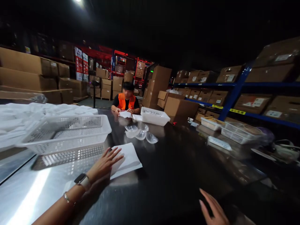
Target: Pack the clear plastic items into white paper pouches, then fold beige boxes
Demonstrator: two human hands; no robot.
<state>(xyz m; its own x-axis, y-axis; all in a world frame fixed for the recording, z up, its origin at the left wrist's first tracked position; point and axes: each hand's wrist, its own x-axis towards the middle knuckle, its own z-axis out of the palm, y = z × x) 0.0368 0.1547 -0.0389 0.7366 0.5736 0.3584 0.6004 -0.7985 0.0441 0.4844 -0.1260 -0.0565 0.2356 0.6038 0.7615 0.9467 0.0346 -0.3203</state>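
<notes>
My left hand [105, 164] lies flat with fingers spread on a white paper sheet [127, 159] on the shiny metal table [164, 175]. A watch and a thin bracelet sit on that wrist. My right hand [213, 211] hovers low at the bottom right, fingers stretched out, holding nothing. A few clear plastic shells [140, 133] lie on the table beyond the sheet.
A white perforated basket [67, 132] stands left of the sheet, with white packaging [28, 115] behind it. A person in an orange vest [126, 100] sits at the far end beside another white basket [154, 116]. Trays [236, 131] and box-laden blue shelves [234, 90] stand right.
</notes>
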